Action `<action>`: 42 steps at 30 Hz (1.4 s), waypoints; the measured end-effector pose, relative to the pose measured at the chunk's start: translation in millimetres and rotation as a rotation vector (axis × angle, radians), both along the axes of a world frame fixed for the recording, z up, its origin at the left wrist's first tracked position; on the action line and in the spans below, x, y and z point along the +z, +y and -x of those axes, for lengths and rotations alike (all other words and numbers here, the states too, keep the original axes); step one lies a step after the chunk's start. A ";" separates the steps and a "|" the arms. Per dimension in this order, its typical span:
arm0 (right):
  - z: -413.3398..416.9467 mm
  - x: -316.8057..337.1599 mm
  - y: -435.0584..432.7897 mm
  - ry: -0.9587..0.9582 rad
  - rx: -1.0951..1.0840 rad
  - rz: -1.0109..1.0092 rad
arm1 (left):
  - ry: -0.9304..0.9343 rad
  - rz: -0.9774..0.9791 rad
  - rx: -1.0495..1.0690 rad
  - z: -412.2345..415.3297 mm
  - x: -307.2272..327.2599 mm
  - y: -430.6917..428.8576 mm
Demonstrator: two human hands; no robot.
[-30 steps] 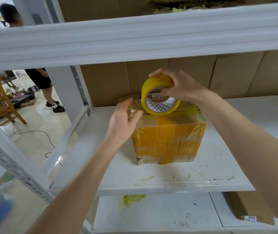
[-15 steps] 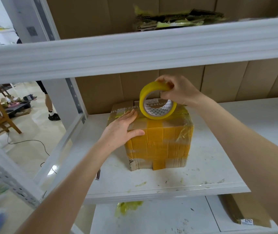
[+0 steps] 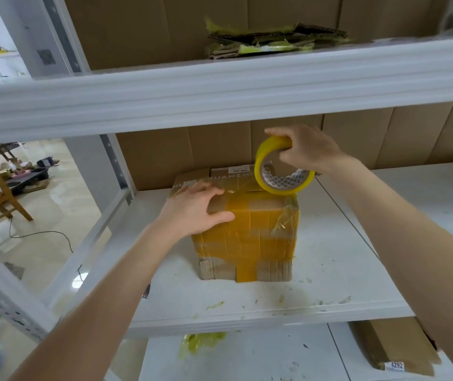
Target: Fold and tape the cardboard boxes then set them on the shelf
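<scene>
Box (image 3: pixel 247 232): it stands on the white shelf (image 3: pixel 329 276), under both hands, with much yellow tape on its front.
Left hand (image 3: pixel 192 213): it lies flat on the near left top corner of the box, fingers spread, thumb on the front face; it grips nothing.
Right hand (image 3: pixel 306 149): it is closed around the top of the tape roll (image 3: pixel 280 171).
Tape roll: it stands upright, touching the far right of the box top, just right of the left hand.

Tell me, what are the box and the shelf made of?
The box looks like brown corrugated cardboard, fluted at its bottom edge, mostly wrapped in glossy yellow tape. The shelf looks like white-painted metal, smooth but scuffed; that is my guess.
</scene>
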State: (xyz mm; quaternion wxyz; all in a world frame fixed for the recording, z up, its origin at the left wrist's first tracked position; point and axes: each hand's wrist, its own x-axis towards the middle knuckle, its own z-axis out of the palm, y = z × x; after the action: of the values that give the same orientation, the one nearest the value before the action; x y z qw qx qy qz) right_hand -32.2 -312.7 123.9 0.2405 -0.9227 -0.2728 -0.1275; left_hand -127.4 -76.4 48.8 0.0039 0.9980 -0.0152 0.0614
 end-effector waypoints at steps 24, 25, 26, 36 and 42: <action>-12.0 -34.7 -42.0 0.153 -0.067 -0.523 | -0.089 -0.096 -0.110 -9.5 -12.2 -34.9; -14.5 -34.4 -48.4 0.149 -0.060 -0.503 | -0.071 -0.093 -0.101 -8.9 -11.2 -35.6; -16.8 -33.5 -56.6 0.148 -0.059 -0.478 | -0.054 -0.091 -0.088 -8.2 -10.2 -36.2; -5.2 -91.1 -103.2 0.259 0.038 -0.426 | 0.083 -0.056 0.103 -9.2 7.8 -75.5; -10.0 -100.7 -107.7 0.264 0.071 -0.460 | -0.089 -0.094 0.109 -21.7 -11.1 -137.0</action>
State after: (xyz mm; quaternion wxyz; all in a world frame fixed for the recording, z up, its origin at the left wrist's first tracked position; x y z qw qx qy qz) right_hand -22.2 -420.4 23.2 0.4815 -0.8425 -0.2350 -0.0560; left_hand -105.7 -213.3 37.7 -0.0469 0.9927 0.0364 0.1052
